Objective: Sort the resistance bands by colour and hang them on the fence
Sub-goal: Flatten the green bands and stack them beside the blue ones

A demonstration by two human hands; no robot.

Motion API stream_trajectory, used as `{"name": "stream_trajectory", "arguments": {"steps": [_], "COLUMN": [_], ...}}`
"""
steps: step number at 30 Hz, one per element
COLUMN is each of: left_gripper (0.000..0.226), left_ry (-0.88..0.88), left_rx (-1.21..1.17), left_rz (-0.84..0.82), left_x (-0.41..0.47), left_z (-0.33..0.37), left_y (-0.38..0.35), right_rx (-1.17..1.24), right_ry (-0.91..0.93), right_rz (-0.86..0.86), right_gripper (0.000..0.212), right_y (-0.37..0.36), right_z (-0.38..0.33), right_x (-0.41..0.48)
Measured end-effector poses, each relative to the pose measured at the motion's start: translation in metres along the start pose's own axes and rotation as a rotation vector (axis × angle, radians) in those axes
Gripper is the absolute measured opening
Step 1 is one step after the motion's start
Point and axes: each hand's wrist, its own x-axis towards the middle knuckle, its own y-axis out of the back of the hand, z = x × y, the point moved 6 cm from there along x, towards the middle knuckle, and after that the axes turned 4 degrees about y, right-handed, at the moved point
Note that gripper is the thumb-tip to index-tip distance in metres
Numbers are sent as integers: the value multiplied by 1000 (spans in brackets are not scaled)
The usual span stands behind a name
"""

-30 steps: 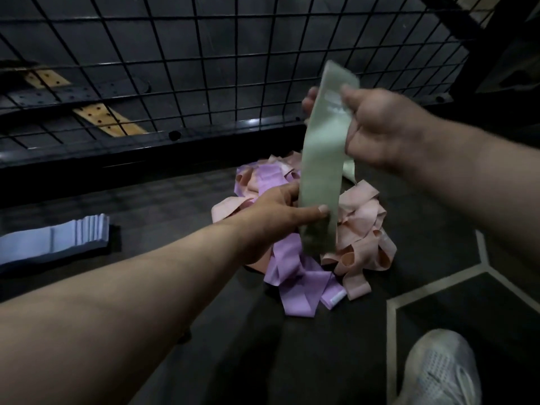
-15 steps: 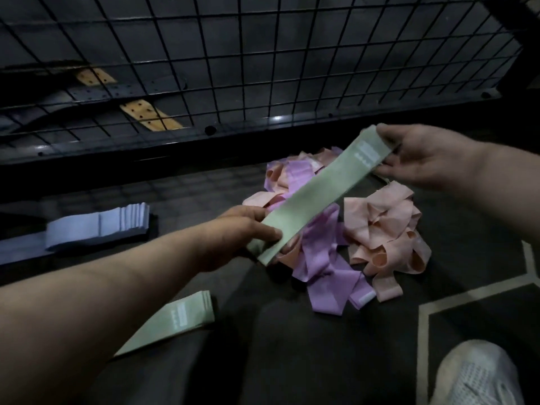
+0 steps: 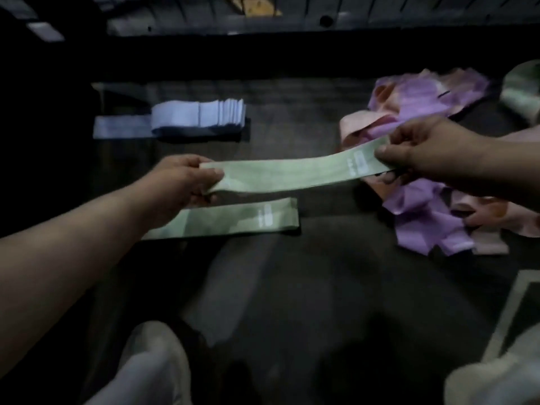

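Swung left off the heap and levelled out, the held green band [image 3: 292, 175] hung just above its match on the floor [image 3: 321, 287].
The left hand [image 3: 184, 182] pinched 1 end and the right hand [image 3: 423, 159] the other, both clamped on it, spreading it flat over the second green band [image 3: 233, 219]. Sorting looked partly done. A blue stack [image 3: 198, 116] sat tidy behind and green had 1 laid and 1 arriving. The purple and pink pile [image 3: 423, 217] at the right was still mixed, with a stray green band [image 3: 523, 95] beyond it. Hanging seemed not begun: only the fence rail [image 3: 380, 19] showed, with no band on it.
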Motion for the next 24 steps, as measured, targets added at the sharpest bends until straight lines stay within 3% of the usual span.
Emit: {"name": "stream_trajectory", "arguments": {"steps": [3, 6, 12, 17, 24], "left_gripper": [7, 8, 7, 10, 18], "left_ry": [-1, -2, 22, 24, -74], "left_rx": [-50, 71, 122, 246, 342], "left_rz": [89, 173, 286, 364, 399], "left_x": [-8, -16, -32, -38, -39], "left_z": [-14, -23, -41, -61, -74], "left_y": [39, 75, 128, 149, 142], "right_rx": [-27, 9, 43, -288, -611], "right_ry": [-39, -86, -5, 247, 346], "right_rz": [-74, -114, -181, -190, -264], "right_gripper": [15, 16, 13, 18, 23], "right_y": [-40, -76, -129, -146, -159], "right_z": [-4, -11, -31, -57, -51], "right_x": [-3, -7, -9, -2, -4]}}
